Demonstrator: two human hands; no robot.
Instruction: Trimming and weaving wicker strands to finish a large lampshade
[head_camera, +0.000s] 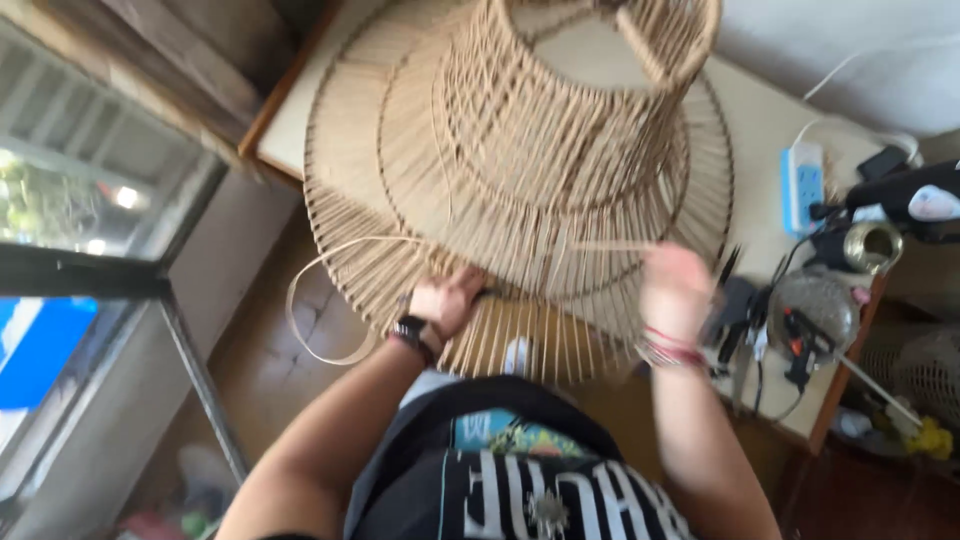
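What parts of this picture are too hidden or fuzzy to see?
Head view:
- Woven lampshade frame: top cut off by the picture's upper edge.
- Right hand: motion-blurred, fingers unclear.
- Left hand: fingertips hidden among the strands.
- Tools at the table's right: blurred, tangled.

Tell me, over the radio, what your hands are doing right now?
Left hand gripping the lower rim of the woven lampshade. Right hand pulling a flat strand taut. Tools clutter the table's right side, clear of the hands.
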